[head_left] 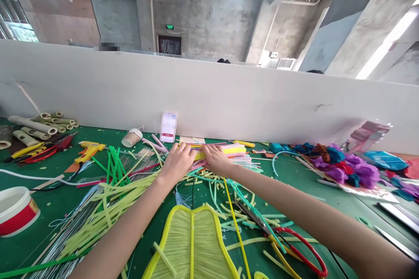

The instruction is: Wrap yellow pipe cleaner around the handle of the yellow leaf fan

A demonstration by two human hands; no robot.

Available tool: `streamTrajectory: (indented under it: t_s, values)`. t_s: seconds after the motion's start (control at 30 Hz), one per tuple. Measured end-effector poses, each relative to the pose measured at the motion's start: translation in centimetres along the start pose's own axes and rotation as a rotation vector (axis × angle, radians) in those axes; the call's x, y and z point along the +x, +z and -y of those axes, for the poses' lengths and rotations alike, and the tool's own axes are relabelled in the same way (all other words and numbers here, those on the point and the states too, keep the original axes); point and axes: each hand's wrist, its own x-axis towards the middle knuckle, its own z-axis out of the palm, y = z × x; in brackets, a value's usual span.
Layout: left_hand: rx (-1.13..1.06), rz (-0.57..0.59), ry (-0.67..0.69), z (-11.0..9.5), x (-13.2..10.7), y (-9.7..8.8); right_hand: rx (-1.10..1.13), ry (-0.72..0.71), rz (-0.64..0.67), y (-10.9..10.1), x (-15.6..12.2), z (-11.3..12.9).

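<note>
Both my hands, left and right, are curled onto the sticks stacked by the far wall. Reaching this far, my forearms might sweep the loose strips or snag the scissors — scattering the pile.

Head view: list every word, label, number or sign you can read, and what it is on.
No text here can be read with certainty.
Green sign above the far door: too small to read.
White and red card standing against the partition: print blurred out.
Yellow label on the white tub: too small to read.
</note>
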Motion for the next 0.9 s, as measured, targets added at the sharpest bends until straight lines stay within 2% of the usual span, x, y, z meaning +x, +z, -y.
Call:
streamTrajectory:
  t_s: [0.43,0.9]
  values:
    - [-0.004,0.067,-0.092,-0.2,0.2,0.5,-0.094,-0.014,0.008,0.6,-0.2,0.5]
    - [-0.022,0.098,-0.147,-1.5,0.3,0.4,-0.136,0.016,0.012,0.5,-0.4,0.9]
